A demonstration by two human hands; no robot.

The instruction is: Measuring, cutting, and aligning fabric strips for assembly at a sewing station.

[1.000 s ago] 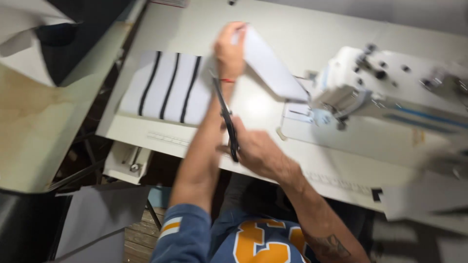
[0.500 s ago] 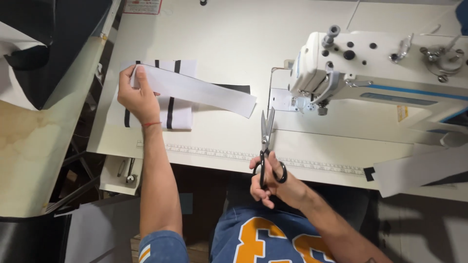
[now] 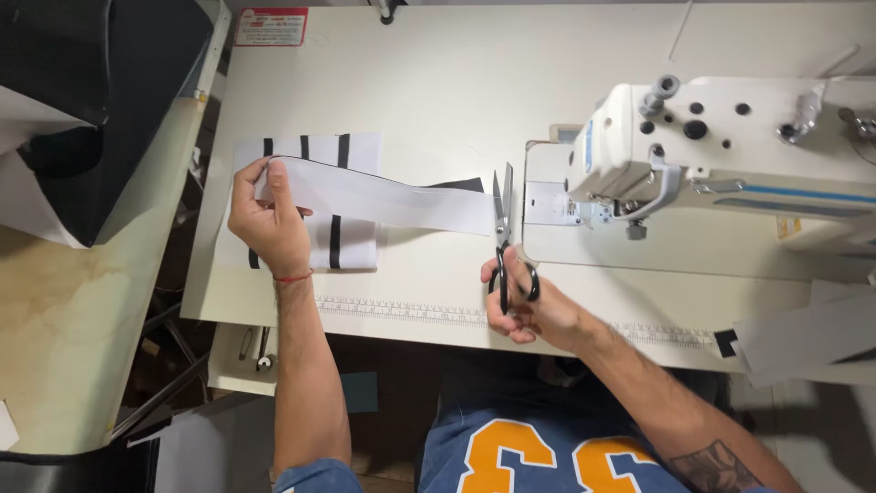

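Sewing table [image 3: 438, 82], scissors [image 3: 503, 219] now nearer strip [image 3: 392, 196]

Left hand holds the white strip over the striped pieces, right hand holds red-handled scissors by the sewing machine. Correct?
Not quite: the scissors have black handles, not red, as the head view shows. The rest stands: the left hand holds the white strip over the striped pieces, and the right hand holds the scissors by the sewing machine.

Cream sewing table [image 3: 411, 73]; worn side table [image 3: 64, 347] left; even light
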